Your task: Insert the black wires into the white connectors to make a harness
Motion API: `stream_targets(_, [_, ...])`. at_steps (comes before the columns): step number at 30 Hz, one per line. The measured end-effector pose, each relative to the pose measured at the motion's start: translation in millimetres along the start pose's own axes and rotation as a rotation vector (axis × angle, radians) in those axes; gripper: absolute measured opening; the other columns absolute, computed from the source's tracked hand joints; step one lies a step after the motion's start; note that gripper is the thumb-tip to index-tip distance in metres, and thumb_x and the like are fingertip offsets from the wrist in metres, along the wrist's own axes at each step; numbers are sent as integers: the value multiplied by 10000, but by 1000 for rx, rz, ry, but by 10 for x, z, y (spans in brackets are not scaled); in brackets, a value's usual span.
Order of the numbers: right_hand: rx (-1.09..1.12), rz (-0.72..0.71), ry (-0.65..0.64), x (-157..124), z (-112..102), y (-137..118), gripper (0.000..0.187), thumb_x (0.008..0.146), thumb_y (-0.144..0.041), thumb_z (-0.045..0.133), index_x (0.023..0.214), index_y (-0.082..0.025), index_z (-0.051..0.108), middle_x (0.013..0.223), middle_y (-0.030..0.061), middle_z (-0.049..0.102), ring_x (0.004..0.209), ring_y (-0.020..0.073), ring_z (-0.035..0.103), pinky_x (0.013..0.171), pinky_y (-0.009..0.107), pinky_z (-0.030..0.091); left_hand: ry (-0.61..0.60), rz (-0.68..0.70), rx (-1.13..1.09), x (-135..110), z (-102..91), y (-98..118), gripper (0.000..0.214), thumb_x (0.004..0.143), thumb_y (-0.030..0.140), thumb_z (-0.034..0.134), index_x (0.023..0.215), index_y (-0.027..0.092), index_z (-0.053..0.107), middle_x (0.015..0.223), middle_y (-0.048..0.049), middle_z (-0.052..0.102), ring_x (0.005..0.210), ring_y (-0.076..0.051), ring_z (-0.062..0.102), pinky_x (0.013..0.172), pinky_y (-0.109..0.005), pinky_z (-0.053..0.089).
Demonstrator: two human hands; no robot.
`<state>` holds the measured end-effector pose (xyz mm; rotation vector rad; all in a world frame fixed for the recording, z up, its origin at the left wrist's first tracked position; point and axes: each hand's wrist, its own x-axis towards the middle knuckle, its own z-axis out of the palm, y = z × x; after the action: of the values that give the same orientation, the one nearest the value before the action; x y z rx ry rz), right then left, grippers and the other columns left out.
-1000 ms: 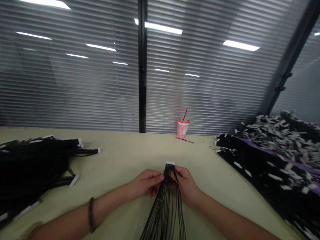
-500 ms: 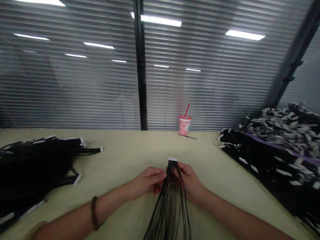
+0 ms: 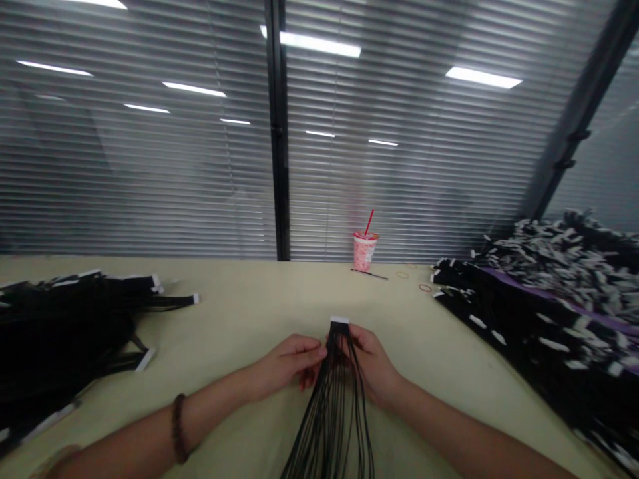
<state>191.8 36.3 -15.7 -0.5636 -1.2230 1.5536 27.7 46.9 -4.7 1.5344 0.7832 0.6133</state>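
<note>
A wire harness [image 3: 333, 399] of thin black wires hangs fanned out toward me, its white connector [image 3: 340, 320] at the top end. From the left, my left hand [image 3: 298, 359] pinches the wires a little below the connector, thumb on top. On the other side my right hand [image 3: 373, 364] grips the same bundle, its fingers partly hidden behind the wires. The wires' lower ends run out of view at the bottom.
More black harnesses with white connectors lie heaped at the left [image 3: 74, 326]. A larger pile [image 3: 529, 332] fills the right side. At the back stand a pink cup [image 3: 365, 253] with a red straw, a thin pen-like stick [image 3: 369, 274] and rubber bands [image 3: 425, 288].
The whole view has shifted slightly, so things sit a little further left. Both hands keep their hold on the wire harness, with hardly any movement.
</note>
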Motion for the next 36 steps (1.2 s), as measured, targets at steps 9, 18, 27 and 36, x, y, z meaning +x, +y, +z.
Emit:
stream_targets(9, [-78, -6, -11, -5, -17, 14, 390, 701, -483, 608, 724, -114, 485, 602, -5, 486, 528, 74, 455, 489, 182, 380, -30, 9, 7, 12, -2, -36, 393, 748, 495, 503, 616, 125, 490, 490, 25, 475, 441, -73, 442, 429, -189, 333])
stream_targets(18, [-123, 17, 54, 1, -5, 17, 438, 650, -533, 623, 690, -130, 458, 583, -16, 458, 505, 74, 430, 465, 182, 365, -33, 9, 28, 5, 11, -8, 393, 746, 491, 506, 602, 126, 485, 487, 25, 476, 438, -68, 435, 435, -189, 330])
stream_targets(27, [-181, -46, 56, -26, -26, -30, 307, 691, -413, 630, 760, -119, 573, 686, 20, 535, 615, 105, 479, 583, 212, 406, 179, 94, 95, -36, 103, 41, 330, 725, 446, 539, 627, 140, 463, 521, 39, 453, 449, -74, 406, 428, -198, 313])
stream_targets(36, [-282, 4, -42, -69, 8, -4, 316, 708, -391, 628, 859, -114, 632, 655, 7, 508, 584, 81, 423, 551, 179, 362, 372, 203, 77, -57, 145, 58, 306, 730, 394, 569, 835, 111, 618, 702, -22, 546, 518, -76, 396, 461, -199, 303])
